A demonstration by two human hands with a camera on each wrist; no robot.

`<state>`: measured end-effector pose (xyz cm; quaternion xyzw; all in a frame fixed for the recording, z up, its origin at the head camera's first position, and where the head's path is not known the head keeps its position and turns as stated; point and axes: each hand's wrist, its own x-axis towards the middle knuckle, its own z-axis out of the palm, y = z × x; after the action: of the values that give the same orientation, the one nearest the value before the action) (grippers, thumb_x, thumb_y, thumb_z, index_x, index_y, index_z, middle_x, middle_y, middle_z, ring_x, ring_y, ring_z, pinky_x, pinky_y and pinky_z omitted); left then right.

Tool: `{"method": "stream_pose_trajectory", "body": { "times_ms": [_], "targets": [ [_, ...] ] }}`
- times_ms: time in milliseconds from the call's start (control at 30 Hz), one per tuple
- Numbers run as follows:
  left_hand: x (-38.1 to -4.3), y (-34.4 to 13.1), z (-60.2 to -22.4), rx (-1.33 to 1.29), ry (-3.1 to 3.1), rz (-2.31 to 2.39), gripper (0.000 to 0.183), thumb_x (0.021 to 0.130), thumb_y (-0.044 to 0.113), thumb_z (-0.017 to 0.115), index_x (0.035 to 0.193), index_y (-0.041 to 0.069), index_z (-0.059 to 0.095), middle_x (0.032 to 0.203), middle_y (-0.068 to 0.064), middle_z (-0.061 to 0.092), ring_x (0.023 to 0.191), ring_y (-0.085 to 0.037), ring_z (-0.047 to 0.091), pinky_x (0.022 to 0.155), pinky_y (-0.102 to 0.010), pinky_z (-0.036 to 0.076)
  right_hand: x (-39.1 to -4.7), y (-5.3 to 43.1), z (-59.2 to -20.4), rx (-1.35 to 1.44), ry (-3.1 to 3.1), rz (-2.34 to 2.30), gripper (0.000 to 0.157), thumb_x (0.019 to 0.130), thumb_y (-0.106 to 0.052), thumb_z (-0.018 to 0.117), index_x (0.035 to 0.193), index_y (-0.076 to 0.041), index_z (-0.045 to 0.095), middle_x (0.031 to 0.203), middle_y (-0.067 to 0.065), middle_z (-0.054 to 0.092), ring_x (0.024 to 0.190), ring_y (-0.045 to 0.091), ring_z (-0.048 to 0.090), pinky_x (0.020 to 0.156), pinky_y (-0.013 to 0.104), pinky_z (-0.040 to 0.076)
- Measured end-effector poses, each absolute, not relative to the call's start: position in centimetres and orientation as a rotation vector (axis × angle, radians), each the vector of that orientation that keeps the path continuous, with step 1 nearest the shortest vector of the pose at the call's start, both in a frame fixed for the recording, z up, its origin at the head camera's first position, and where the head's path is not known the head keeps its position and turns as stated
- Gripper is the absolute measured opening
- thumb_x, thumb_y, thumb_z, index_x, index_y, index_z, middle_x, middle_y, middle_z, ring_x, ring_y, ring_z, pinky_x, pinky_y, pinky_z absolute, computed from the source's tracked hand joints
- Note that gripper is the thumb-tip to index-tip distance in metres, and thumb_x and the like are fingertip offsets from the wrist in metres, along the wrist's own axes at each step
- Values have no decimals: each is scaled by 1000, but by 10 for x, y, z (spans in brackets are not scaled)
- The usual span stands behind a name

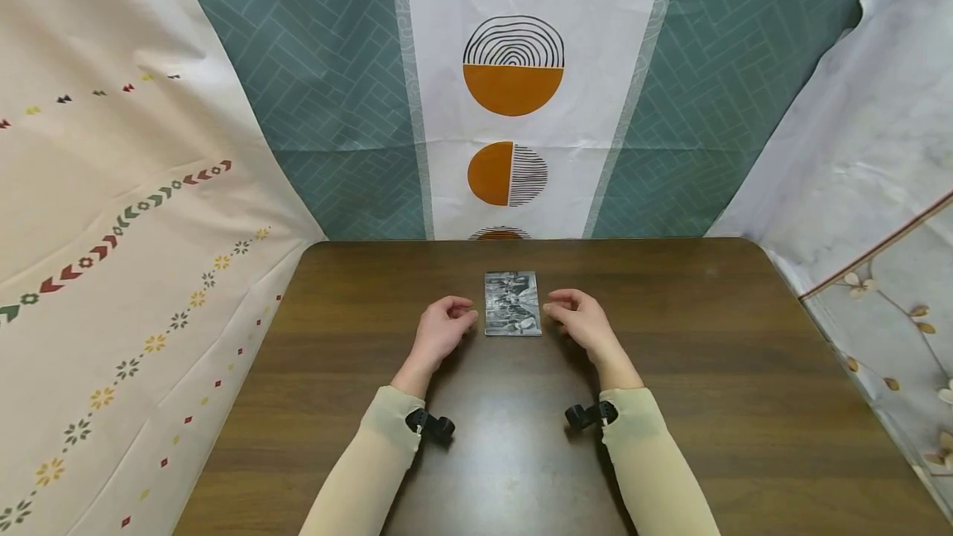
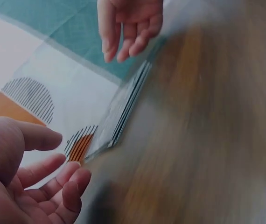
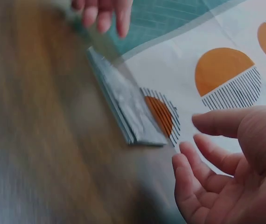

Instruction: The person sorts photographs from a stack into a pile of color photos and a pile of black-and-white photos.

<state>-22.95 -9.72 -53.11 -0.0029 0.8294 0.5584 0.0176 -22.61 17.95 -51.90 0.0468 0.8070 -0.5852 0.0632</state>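
Note:
A small flat rectangular stack [image 1: 512, 303] with a black-and-white picture on top lies on the table. Its edge shows several thin layers, and the top looks glossy in the left wrist view. On its left side, my left hand [image 1: 444, 326] hovers with loosely bent fingers and nothing in them. My right hand [image 1: 581, 318] mirrors it on the other side, fingertips close to the stack's right edge. In the right wrist view the thumb and fingers of the right hand [image 3: 226, 163] stand apart beside the stack [image 3: 126, 102].
The brown wooden table [image 1: 707, 370] reaches back to a hanging green and white cloth [image 1: 514, 126] with orange half circles. A cream patterned cloth [image 1: 149, 255] borders the left, a pale floral one [image 1: 886, 304] the right. Each wrist wears a black camera.

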Motion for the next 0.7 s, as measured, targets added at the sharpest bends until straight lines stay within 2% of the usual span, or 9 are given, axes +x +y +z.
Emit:
{"method": "stream_pose_trajectory", "body": {
  "times_ms": [100, 267, 467, 700],
  "targets": [
    [-232, -87, -534, -45, 2581, 1748, 30, 94, 17, 78, 119, 1, 76, 93, -6, 70, 73, -16, 63, 62, -27, 51, -227, 173, -521, 168, 2434, -1797, 43, 102, -16, 71, 139, 4, 63, 129, 23, 68, 106, 34, 66, 76, 34, 53],
    [-230, -77, -538, -101, 2544, 1815, 31, 91, 14, 81, 119, 1, 75, 84, -4, 65, 65, -15, 58, 59, -28, 47, -223, 170, -527, 171, 2502, -1707, 45, 99, -15, 75, 138, 3, 63, 128, 22, 68, 116, 35, 64, 84, 38, 54],
    [-226, -75, -542, -117, 2487, 1812, 37, 92, 13, 84, 124, 0, 71, 79, -4, 61, 54, -15, 58, 52, -27, 46, -222, 167, -532, 142, 2611, -1530, 45, 98, -21, 78, 135, 2, 66, 125, 20, 70, 115, 36, 66, 96, 51, 54],
    [-230, -73, -546, -87, 2479, 1762, 54, 89, 11, 84, 138, -1, 64, 81, -4, 61, 51, -15, 57, 49, -28, 48, -224, 165, -538, 132, 2699, -1435, 47, 95, -25, 79, 132, 1, 68, 121, 16, 71, 110, 34, 67, 97, 52, 51]
  ]
}}
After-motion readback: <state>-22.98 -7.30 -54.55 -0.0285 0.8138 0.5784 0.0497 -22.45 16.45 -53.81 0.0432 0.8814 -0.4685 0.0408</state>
